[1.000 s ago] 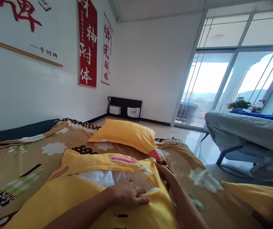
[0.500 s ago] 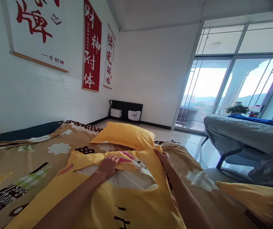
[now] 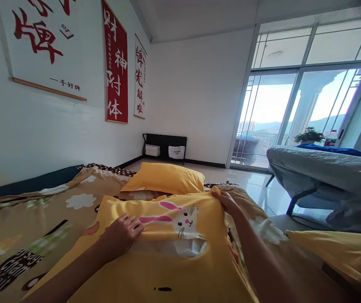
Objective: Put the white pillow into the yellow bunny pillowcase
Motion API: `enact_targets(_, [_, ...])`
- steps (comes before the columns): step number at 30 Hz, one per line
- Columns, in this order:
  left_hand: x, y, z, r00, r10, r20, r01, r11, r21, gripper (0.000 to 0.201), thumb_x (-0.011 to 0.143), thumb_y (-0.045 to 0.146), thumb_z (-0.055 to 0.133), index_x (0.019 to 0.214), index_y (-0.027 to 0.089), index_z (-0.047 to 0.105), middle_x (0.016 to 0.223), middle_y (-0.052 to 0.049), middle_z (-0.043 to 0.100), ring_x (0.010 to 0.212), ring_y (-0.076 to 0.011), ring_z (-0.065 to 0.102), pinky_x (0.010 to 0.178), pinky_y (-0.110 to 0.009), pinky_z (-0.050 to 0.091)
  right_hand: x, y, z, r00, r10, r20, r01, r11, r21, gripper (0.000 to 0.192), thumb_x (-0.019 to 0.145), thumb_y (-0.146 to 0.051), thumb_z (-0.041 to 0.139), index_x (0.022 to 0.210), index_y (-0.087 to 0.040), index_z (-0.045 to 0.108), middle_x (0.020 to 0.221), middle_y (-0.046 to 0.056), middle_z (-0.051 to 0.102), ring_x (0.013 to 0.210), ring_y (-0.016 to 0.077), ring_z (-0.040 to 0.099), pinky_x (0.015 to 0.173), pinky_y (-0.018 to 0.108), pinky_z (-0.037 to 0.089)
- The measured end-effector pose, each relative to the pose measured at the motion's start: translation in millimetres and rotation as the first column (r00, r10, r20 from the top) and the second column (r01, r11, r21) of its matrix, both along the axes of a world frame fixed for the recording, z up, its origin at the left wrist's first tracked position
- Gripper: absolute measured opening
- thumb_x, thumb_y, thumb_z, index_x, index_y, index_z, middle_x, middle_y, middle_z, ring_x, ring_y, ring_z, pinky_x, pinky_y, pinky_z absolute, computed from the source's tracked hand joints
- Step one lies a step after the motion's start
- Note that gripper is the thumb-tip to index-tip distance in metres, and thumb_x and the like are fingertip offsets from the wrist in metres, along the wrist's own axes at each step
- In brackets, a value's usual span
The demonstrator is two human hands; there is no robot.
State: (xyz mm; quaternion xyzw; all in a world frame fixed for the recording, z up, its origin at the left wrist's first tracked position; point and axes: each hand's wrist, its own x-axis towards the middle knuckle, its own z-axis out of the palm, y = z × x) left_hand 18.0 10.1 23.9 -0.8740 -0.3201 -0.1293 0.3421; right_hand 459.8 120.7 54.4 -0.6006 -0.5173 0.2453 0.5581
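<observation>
A yellow pillowcase [image 3: 168,273] with a printed white rabbit lies before me on the bed. White filling [image 3: 188,248] shows through the slit across its middle, narrow on the left and wider on the right. My left hand [image 3: 120,235] has its fingers curled over the flap above the slit, left of the rabbit's ears. At the far right corner, my right hand [image 3: 229,203] grips the cloth between thumb and fingers; part of that grip is hidden. Just beyond lies a plump yellow pillow [image 3: 164,176].
A brown patterned bedsheet [image 3: 51,227] spreads beneath. Another yellow pillow [image 3: 341,252] lies at the right. A grey covered piece of furniture [image 3: 322,168] stands near the sliding glass door [image 3: 262,122]. A low black rack [image 3: 164,141] is against the far wall.
My left hand has moved left and toward me along the flap. The flap now lies flatter with the whole rabbit showing, and the slit has narrowed. My right hand keeps the corner, slightly raised.
</observation>
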Motion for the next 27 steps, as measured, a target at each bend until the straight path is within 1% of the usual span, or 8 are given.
enact_targets(2, [-3.5, -0.1, -2.0, 1.000, 0.000, 0.002, 0.000, 1.000, -0.022, 0.019, 0.080, 0.002, 0.048, 0.086, 0.016, 0.057, 0.081, -0.005, 0.061, 0.071, -0.0205, 0.054, 0.065, -0.033, 0.036, 5.1, -3.9, 15.6, 0.998, 0.015, 0.058, -0.012, 0.999, -0.045, 0.045, 0.057, -0.046, 0.071, 0.077, -0.006, 0.066, 0.069, 0.008, 0.063, 0.062, 0.0110, 0.054, 0.057, 0.020, 0.040])
enact_targets(5, [-1.6, -1.4, -1.1, 0.999, -0.032, 0.003, 0.032, 0.999, -0.032, 0.021, 0.078, 0.001, 0.047, 0.086, 0.017, 0.058, 0.078, -0.004, 0.060, 0.069, -0.0194, 0.053, 0.064, -0.033, 0.034, 13.8, -7.2, 38.0, 0.969, -0.162, 0.186, 0.166, 0.986, -0.008, 0.036, 0.069, -0.042, 0.061, 0.077, -0.007, 0.065, 0.063, 0.003, 0.057, 0.058, 0.0064, 0.044, 0.056, 0.019, 0.029])
enact_targets(8, [3.6, -10.6, 7.0, 0.995, -0.102, 0.001, 0.102, 0.993, 0.063, 0.021, 0.076, 0.001, 0.045, 0.084, 0.016, 0.059, 0.076, -0.004, 0.059, 0.065, -0.0198, 0.050, 0.063, -0.033, 0.032, 11.0, -3.4, 53.6, 0.898, -0.295, 0.325, 0.290, 0.955, 0.065, 0.034, 0.076, -0.042, 0.054, 0.072, -0.009, 0.062, 0.056, 0.000, 0.048, 0.057, 0.0047, 0.036, 0.058, 0.021, 0.022])
enact_targets(13, [-8.6, -41.8, 17.1, 0.980, -0.198, 0.008, 0.194, 0.966, 0.173, 0.021, 0.072, 0.003, 0.042, 0.075, 0.017, 0.057, 0.070, -0.005, 0.057, 0.061, -0.0207, 0.046, 0.062, -0.035, 0.028, -20.9, 11.4, 79.9, 0.813, -0.235, 0.533, 0.204, 0.972, 0.117, 0.031, 0.075, -0.039, 0.059, 0.067, -0.010, 0.063, 0.058, 0.000, 0.051, 0.058, 0.0036, 0.033, 0.061, 0.020, 0.020])
enact_targets(17, [-9.4, -56.5, 12.3, 0.985, -0.174, 0.019, 0.168, 0.971, 0.173, 0.018, 0.075, 0.006, 0.044, 0.077, 0.016, 0.058, 0.070, -0.005, 0.057, 0.061, -0.0198, 0.046, 0.063, -0.035, 0.029, -62.5, 16.3, 104.6, 0.722, -0.372, 0.583, 0.269, 0.928, 0.258, 0.036, 0.086, -0.041, 0.046, 0.089, -0.013, 0.069, 0.089, 0.008, 0.065, 0.074, 0.0083, 0.044, 0.070, 0.022, 0.025])
enact_targets(19, [2.1, -50.2, 9.2, 0.995, -0.102, -0.015, 0.103, 0.987, 0.124, 0.016, 0.076, 0.008, 0.047, 0.082, 0.015, 0.060, 0.074, -0.006, 0.060, 0.064, -0.0203, 0.049, 0.068, -0.036, 0.033, -83.7, 16.3, 109.9, 0.672, -0.428, 0.604, 0.267, 0.901, 0.342, 0.042, 0.092, -0.040, 0.036, 0.099, -0.014, 0.068, 0.107, 0.011, 0.064, 0.093, 0.0122, 0.048, 0.080, 0.024, 0.028])
enact_targets(22, [25.7, -25.6, 4.5, 0.993, 0.018, -0.115, -0.025, 0.998, -0.056, 0.014, 0.082, 0.012, 0.049, 0.086, 0.013, 0.063, 0.081, -0.010, 0.064, 0.077, -0.0236, 0.057, 0.076, -0.039, 0.039, -102.0, 15.6, 107.7, 0.618, -0.429, 0.659, 0.241, 0.901, 0.360, 0.043, 0.094, -0.039, 0.033, 0.101, -0.014, 0.067, 0.114, 0.012, 0.063, 0.109, 0.0162, 0.048, 0.093, 0.027, 0.028])
enact_targets(27, [45.7, 15.0, -7.5, 0.987, 0.142, -0.072, -0.158, 0.930, -0.333, 0.022, 0.085, 0.011, 0.047, 0.099, 0.011, 0.064, 0.099, -0.014, 0.066, 0.095, -0.0273, 0.060, 0.087, -0.044, 0.042, -77.2, 11.8, 103.1, 0.595, -0.406, 0.694, 0.375, 0.904, 0.207, 0.036, 0.088, -0.039, 0.044, 0.096, -0.014, 0.069, 0.102, 0.013, 0.066, 0.099, 0.0175, 0.056, 0.085, 0.027, 0.035])
